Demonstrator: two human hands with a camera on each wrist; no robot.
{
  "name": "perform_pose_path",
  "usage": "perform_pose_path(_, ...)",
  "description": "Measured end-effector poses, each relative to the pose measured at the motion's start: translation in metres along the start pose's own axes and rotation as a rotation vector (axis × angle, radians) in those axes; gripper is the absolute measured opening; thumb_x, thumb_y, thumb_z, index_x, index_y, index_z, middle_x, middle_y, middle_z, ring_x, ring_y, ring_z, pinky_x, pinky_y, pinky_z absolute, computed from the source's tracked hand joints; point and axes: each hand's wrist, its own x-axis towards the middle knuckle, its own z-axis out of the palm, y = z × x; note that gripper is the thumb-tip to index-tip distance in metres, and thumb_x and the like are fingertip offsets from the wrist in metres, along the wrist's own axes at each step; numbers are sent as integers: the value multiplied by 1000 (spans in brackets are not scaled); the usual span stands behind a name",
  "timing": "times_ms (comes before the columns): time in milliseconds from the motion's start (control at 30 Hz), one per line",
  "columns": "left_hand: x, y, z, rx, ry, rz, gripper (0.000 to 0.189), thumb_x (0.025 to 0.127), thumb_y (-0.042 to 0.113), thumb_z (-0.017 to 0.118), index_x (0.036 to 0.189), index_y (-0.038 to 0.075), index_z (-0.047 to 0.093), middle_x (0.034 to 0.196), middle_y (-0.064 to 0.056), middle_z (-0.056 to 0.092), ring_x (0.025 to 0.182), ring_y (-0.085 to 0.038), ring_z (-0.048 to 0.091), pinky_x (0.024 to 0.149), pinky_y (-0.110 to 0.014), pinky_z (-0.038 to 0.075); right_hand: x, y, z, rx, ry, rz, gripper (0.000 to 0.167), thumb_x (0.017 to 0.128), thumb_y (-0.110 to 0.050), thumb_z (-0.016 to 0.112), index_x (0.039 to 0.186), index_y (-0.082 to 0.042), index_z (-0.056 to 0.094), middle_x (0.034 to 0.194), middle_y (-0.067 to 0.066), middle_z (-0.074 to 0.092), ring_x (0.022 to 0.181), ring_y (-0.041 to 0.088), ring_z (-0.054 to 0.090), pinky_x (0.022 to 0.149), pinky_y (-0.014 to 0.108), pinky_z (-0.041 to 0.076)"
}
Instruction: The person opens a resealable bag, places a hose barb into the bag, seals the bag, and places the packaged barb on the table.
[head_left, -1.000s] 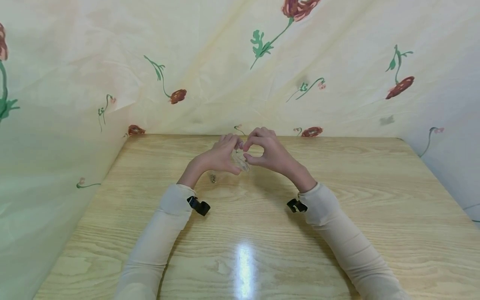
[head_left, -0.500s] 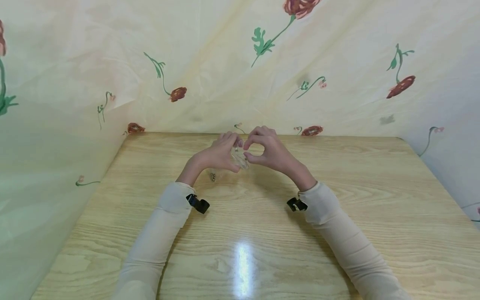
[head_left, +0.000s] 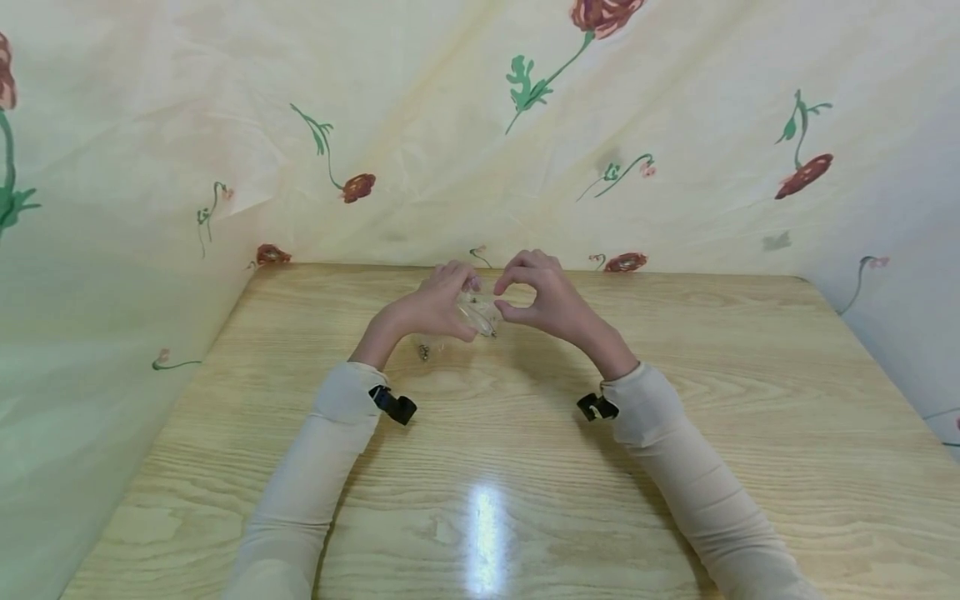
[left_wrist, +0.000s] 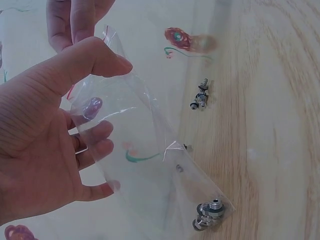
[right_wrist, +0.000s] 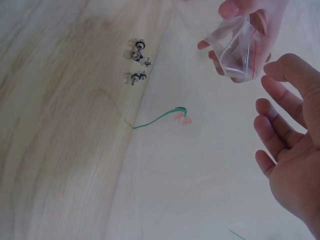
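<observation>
My left hand (head_left: 438,304) holds a clear zip bag (left_wrist: 135,130) with a red line at its mouth, thumb on one side and fingers on the other. The bag's mouth (right_wrist: 237,60) faces right, toward my other hand. Small threaded metal pieces with dark rings (left_wrist: 210,212) lie in the bag's lower corner. More such metal pieces (left_wrist: 201,95) stand on the table behind the bag. Beside the mouth hovers my right hand (head_left: 540,292), thumb and index finger bent toward each other with a small gap. Nothing shows between those fingertips.
The wood-grain table (head_left: 615,467) reaches back to a cream cloth (head_left: 450,125) with red flowers, which also hangs at the left and right. A bright light reflection lies on the table's front middle. Black straps (head_left: 393,406) sit on both wrists.
My right hand has drawn slightly right, away from the bag, and a gap now shows between them. My left hand, still on the bag, has shifted slightly left.
</observation>
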Motion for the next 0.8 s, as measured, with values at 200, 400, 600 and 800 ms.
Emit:
perform_pose_path(200,0,-4,-2,-6,9,-5,58,77,15,78,121,5,42,113,-10,38,109,-26,32,93,-40,28,0,3,-3,6,-4,31,8,84,-7,78,92,-6,75,102,12,66,97,33,54,96,57,35)
perform_pose_path(400,0,-2,-4,-7,3,-25,58,77,16,79,120,7,41,115,-13,39,110,-27,32,92,-40,29,-3,7,-5,-3,-24,55,8,85,-7,78,92,-4,75,102,12,67,95,34,55,92,52,36)
perform_pose_path(600,0,1,-4,3,-15,-23,59,77,16,80,122,5,42,116,-12,40,111,-28,34,94,-42,31,-7,13,-4,-16,-72,72,6,84,-7,77,89,-7,75,100,11,66,94,32,55,89,46,36)
perform_pose_path(800,3,4,-3,10,-36,-27,60,80,18,78,125,5,41,123,-16,40,114,-29,33,97,-44,31,-8,23,1,-9,-126,67,5,84,-7,77,88,-8,74,99,11,66,95,31,56,85,43,42)
